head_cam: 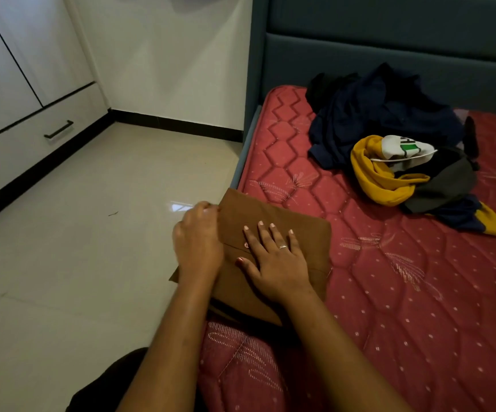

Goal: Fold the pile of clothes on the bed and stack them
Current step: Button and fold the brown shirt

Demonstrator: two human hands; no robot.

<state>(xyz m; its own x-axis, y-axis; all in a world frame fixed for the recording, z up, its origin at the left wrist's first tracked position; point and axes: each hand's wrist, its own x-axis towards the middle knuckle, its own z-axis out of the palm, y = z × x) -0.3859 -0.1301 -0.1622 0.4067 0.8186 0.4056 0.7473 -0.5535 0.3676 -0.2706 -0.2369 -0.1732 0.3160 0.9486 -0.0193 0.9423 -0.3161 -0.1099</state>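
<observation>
- Brown garment [282, 221]: folded into a flat rectangle with a small pink button on its flap. It lies at the 9 o'clock edge of the red quilted bed [389, 292], its left side hanging past the mattress. The right hand [273, 260] lies flat on it and the left hand [199, 236] pinches its left edge.
- Pile of clothes [404, 150]: an unfolded heap on the bed, well apart at 2 o'clock from the brown garment.
- Within the pile: a crumpled navy garment [383, 120] at 12 o'clock, a yellow garment [371, 173] at 7 o'clock and a dark grey garment [445, 182] at 5 o'clock.
</observation>
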